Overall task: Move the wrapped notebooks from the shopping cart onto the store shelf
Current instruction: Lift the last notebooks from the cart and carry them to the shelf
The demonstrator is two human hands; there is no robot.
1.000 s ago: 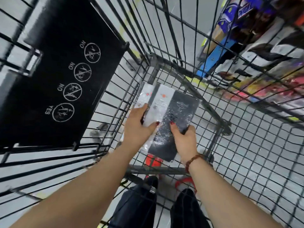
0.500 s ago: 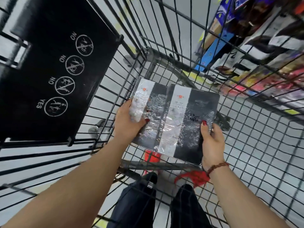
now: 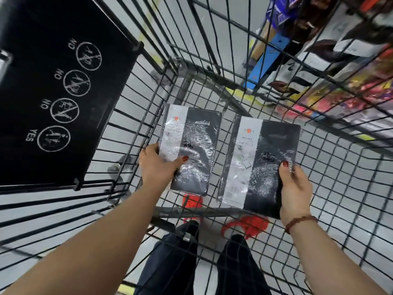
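From the head view, looking down into a wire shopping cart [image 3: 344, 188], the two hands are apart and each grips its own wrapped notebook. The left hand [image 3: 158, 167] holds the left notebook [image 3: 191, 145] by its lower left edge, with the thumb pressed flat on the cover and the fingers tucked underneath. The right hand [image 3: 295, 188] holds the right notebook [image 3: 263, 162] at its lower right corner, with the thumb on the cover and the fingers curled round the right edge. Both thumbnails are painted red, and a beaded bracelet [image 3: 299, 222] sits on the right wrist. Each notebook has a pale band down the left of its cover and black on the right, a small red mark near the top, and shiny clear film that is wrinkled and catches the light. They lie side by side inside the cart's basket, face up, with a narrow gap between them; whether either touches the mesh floor cannot be told. On the left, a black flap [image 3: 53, 99] with round white signs marked NO and YES leans against the cart's wires. Beyond the right wall of the cart, the store shelf [image 3: 353, 86] is crowded with colourful packets. Below the mesh, dark trousers [image 3: 170, 265] and a red shape [image 3: 248, 226] show through over the grey floor [image 3: 229, 45].
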